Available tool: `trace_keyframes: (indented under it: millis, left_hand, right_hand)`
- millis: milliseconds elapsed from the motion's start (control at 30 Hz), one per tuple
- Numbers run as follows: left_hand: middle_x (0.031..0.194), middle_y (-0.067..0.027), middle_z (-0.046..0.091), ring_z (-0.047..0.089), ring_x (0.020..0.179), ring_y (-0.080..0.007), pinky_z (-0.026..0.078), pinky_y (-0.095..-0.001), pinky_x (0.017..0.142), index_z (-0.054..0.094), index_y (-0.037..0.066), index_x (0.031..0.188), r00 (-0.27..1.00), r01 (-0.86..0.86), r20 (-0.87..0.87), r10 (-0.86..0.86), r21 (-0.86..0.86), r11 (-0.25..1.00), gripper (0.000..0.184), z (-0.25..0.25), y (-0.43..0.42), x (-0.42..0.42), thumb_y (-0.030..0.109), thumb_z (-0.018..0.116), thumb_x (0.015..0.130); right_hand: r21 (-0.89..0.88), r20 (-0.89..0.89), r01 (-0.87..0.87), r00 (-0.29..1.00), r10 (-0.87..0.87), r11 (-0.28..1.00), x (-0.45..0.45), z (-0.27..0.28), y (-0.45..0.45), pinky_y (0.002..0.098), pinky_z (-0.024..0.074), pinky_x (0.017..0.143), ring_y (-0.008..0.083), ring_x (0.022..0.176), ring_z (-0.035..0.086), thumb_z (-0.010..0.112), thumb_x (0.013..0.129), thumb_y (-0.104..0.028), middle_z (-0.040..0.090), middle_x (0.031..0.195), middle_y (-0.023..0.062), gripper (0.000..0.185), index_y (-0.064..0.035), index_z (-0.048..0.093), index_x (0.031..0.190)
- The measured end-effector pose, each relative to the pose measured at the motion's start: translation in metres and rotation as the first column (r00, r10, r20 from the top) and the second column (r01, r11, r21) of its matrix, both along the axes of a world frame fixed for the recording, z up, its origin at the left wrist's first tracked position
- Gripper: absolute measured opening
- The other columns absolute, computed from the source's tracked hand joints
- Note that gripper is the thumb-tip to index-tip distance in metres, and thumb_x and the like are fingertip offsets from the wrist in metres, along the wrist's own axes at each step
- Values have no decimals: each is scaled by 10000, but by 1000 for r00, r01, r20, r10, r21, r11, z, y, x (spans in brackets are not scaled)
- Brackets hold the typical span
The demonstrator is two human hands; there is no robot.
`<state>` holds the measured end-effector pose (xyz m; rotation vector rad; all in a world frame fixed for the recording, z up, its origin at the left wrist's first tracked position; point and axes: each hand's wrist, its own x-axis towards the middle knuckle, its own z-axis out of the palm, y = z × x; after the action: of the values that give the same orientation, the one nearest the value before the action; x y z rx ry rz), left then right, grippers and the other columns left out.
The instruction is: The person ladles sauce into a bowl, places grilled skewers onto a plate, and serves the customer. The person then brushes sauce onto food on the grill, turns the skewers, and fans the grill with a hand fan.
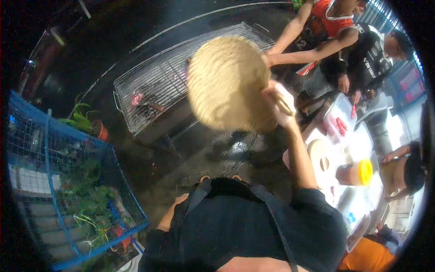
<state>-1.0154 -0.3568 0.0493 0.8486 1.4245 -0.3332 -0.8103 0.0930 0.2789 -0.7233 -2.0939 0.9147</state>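
Observation:
My right hand is closed round the handle of a round woven straw hand fan. The fan is held up in front of me and covers part of a long metal barbecue grill. Glowing reddish coals show under the grate at its near left end. My left hand hangs low by my left hip, partly behind my dark shirt, and its fingers are hidden. It is apart from the fan and the grill.
A person in an orange jersey reaches toward the grill behind the fan. Another in black stands by a table with plastic tubs and a yellow-lidded jar. Left are a blue mesh fence and potted plant.

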Motion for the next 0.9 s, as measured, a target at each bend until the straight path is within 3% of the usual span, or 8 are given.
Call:
trace_keyframes:
  millis: [67,233,300,500,633,767,867,900]
  left_hand:
    - [1195,-122,559,532,1101,-235,420,-368,906,534,32,1178,1000,-4,-5,4,0,1000,415,1,-3,-1,252,528,825]
    - [1189,-127,564,537,1096,-239,425,-373,901,541,31,1168,1000,-21,-8,21,3,1000,415,3,-13,-3,262,527,823]
    - [1186,-129,566,539,1094,-240,426,-376,898,544,31,1165,1000,-24,-8,24,2,1000,416,4,-15,-4,266,526,822]
    - [1178,-134,571,544,1088,-245,432,-382,891,553,30,1154,1000,-29,1,29,-3,1000,417,4,-27,-4,278,524,820]
    - [1173,-138,575,547,1084,-248,435,-386,887,559,30,1146,1000,-22,3,22,-5,1000,418,3,-27,-7,287,523,818]
    - [1167,-142,578,551,1080,-251,439,-390,882,565,29,1139,1000,-2,-5,2,16,1000,420,-1,-19,-9,295,522,816]
    - [1163,-145,581,554,1077,-253,442,-394,879,570,29,1133,999,42,-34,-40,45,998,422,-2,-2,-12,301,521,815]
    - [1162,-146,582,554,1076,-254,443,-395,877,571,28,1132,998,54,-46,-51,61,997,422,-1,5,-13,303,521,815]
  right_hand:
    - [139,31,201,978,-208,970,-14,-4,-1,313,429,860,277,981,562,508,812,-73,565,1090,157,131,-34,602,894]
    - [-89,8,-262,965,263,961,-24,19,-16,340,459,801,300,919,586,527,765,-78,602,958,133,106,-31,586,839]
    - [353,175,-36,984,-29,935,-31,12,14,345,468,788,319,911,587,536,756,-92,584,1001,151,122,-55,589,859]
    - [-85,140,-108,983,119,991,-40,21,-4,307,461,793,218,886,591,545,759,-7,588,961,116,117,-30,576,868]
    - [359,108,-49,994,10,932,-51,-2,12,310,460,780,219,866,592,510,817,-128,584,950,122,128,-38,585,869]
    - [9,135,-192,973,189,981,-54,20,-3,313,473,761,243,842,597,607,726,-25,594,917,99,140,-46,578,862]
    - [341,118,47,989,-92,939,-68,13,14,377,483,708,358,803,561,581,738,-14,568,843,145,64,-29,553,793]
    - [579,211,-164,976,47,799,-66,8,17,345,478,699,299,801,579,585,748,-16,573,835,112,42,-27,564,783]
